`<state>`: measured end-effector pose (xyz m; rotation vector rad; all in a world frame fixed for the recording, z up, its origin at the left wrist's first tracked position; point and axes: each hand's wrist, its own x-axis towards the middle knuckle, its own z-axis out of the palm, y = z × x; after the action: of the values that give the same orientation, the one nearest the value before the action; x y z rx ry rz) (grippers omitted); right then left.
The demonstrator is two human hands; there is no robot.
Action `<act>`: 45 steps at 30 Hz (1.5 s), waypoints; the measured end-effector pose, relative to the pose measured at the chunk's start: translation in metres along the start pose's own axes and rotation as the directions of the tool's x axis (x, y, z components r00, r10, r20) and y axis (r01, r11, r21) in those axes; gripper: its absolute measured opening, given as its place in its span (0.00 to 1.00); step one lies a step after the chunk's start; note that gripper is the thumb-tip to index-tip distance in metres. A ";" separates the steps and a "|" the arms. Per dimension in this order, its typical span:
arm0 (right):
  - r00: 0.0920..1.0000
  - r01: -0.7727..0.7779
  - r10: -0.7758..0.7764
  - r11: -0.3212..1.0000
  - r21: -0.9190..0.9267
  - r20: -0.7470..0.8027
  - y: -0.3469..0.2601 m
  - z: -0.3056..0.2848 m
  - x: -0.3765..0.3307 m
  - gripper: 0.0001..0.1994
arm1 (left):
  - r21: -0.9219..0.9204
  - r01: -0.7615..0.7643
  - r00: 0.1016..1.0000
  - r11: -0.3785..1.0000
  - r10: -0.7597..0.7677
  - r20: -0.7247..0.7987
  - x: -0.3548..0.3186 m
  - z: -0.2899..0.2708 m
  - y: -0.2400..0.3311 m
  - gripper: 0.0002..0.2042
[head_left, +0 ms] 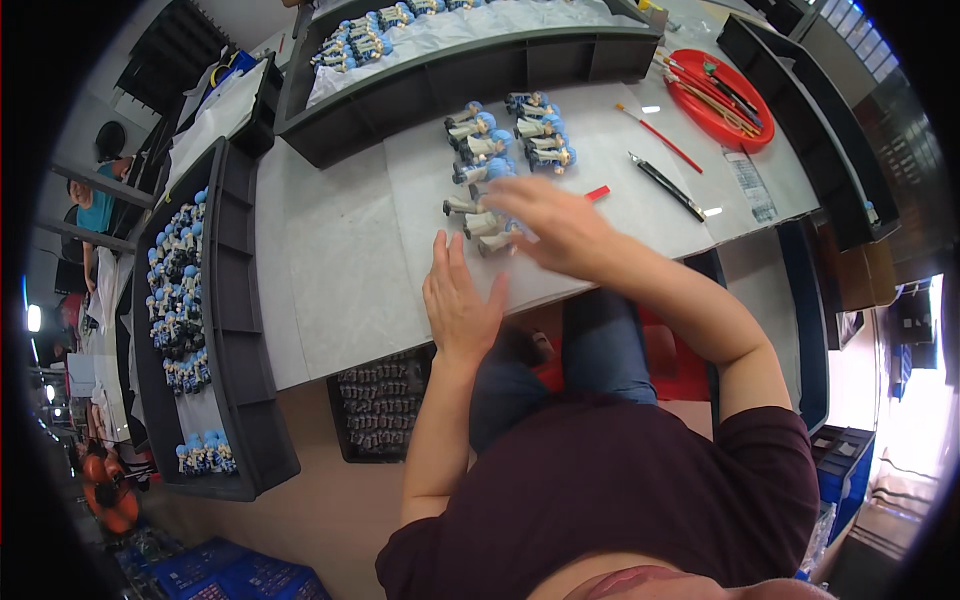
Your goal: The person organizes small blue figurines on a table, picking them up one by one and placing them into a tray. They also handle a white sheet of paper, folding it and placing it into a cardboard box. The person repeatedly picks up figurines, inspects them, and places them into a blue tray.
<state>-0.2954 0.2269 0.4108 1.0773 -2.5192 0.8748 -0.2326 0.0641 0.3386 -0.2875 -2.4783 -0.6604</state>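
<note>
Small figurines (487, 144) with light blue heads and pale or dark bodies lie in two columns on the white-covered table. My left hand (462, 308) is at the table's near edge, fingers stretched and thumb apart, holding nothing. My right hand (560, 228) reaches over the nearest figurines of the left column, fingers extended and slightly blurred. A pale-bodied figurine (488, 240) lies partly under it; whether the fingers touch it is hard to tell. Just beyond that hand a red strip (597, 193) shows.
A grey tray (480, 92) of figurines stands at the back, another grey tray (228, 290) at left. On the right are a red dish (756, 142) of brushes, a red-handled brush (670, 145) and a black pen-like tool (668, 188). A dark tray (345, 420) of small parts sits below the table edge.
</note>
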 end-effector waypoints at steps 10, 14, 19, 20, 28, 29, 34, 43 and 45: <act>0.942 -0.331 0.325 0.941 -0.067 -0.085 0.093 -0.021 -0.060 0.12 | 0.078 0.025 0.994 0.997 -0.033 0.102 0.002 -0.003 0.007 0.27; 0.935 -0.322 0.291 0.936 -0.142 -0.204 0.116 -0.013 -0.054 0.11 | -0.008 0.044 0.996 0.999 -0.043 0.078 0.001 -0.003 0.004 0.27; 0.869 -0.402 0.321 0.902 -0.158 -0.377 0.106 -0.047 -0.063 0.12 | -0.405 0.183 0.982 0.896 -0.183 0.038 -0.002 -0.008 -0.003 0.20; 0.852 -0.426 0.325 0.887 -0.181 -0.410 0.109 -0.056 -0.071 0.12 | -0.391 0.178 0.983 0.903 -0.179 0.034 -0.002 -0.012 -0.002 0.18; 0.763 -0.599 0.562 0.800 -0.026 -0.319 0.137 -0.057 -0.086 0.12 | -0.292 -0.140 0.990 0.946 0.143 -0.011 0.036 -0.008 0.038 0.14; 0.769 -0.594 0.551 0.804 -0.043 -0.325 0.142 -0.055 -0.079 0.12 | -0.269 -0.182 0.982 0.946 0.188 -0.004 0.041 -0.005 0.041 0.14; 0.838 -0.427 0.314 0.887 -0.177 -0.446 0.125 -0.051 -0.058 0.12 | -0.218 -0.151 0.987 0.964 0.158 0.015 0.036 0.000 0.029 0.16; 0.867 -0.319 0.468 0.784 0.533 -0.169 0.033 -0.003 -0.076 0.12 | -0.036 -0.307 0.946 0.951 0.310 0.098 0.048 0.003 0.037 0.15; 0.855 -0.321 0.495 0.739 0.592 -0.153 0.023 0.003 -0.079 0.11 | 0.019 -0.289 0.949 0.957 0.284 0.136 0.047 0.015 0.033 0.15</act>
<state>-0.2573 0.2821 0.3623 0.4212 -2.3166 1.8259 -0.2669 0.1028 0.3670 -0.6821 -2.5003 -0.4836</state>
